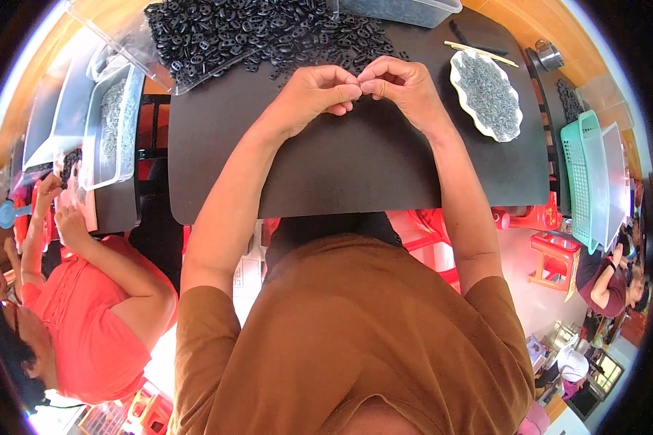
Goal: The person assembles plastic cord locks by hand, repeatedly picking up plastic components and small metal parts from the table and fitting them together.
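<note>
Left hand (pixel 319 88): over the far half of the table, thumb and index fingertips pressed together in a pinch, other fingers curled beneath; what sits between the tips is hidden.
Right hand (pixel 399 85): tip to tip with the left, also closed in a fine pinch; its contents cannot be told. The meeting of tips suggests something too small for a palm grip.
Black two-hole plastic pieces (pixel 225 32): large heap at far left, spreading over the table just beyond the hands; presumably kept there for short reach.
Clear plastic tray (pixel 214 78): under the near left part of the heap, its edge likely keeping pieces from scattering.
Scalloped white dish (pixel 503 135): right of the right hand, filled with small grey parts (pixel 486 90); shallow and open, probably for easy picking.
Light wooden sticks (pixel 481 53): at the dish's far side, seemingly laid out of the way.
Translucent bin (pixel 400 19): far edge, beyond the heap, apparently holding stock off the working area.
Dark brown tabletop (pixel 355 167): near half lies between the forearms, giving both arms room.
Co-worker in red shirt (pixel 98 326): left, hands at another table.
</note>
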`<act>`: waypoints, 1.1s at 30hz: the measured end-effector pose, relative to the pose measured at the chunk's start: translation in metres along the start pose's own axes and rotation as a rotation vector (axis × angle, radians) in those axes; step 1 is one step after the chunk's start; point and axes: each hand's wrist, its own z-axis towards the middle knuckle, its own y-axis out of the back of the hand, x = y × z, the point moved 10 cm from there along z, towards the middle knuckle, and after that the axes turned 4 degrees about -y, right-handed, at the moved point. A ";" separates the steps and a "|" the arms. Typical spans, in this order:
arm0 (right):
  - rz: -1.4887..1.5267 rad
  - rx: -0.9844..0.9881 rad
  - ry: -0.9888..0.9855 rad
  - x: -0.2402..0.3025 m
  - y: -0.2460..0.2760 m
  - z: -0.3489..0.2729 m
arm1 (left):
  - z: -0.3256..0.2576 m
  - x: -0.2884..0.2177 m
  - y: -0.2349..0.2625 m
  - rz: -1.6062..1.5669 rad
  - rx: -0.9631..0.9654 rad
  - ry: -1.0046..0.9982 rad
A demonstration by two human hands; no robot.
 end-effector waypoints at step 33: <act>-0.463 -0.283 0.286 0.048 -0.007 -0.018 | 0.002 -0.004 0.009 0.070 -0.125 -0.135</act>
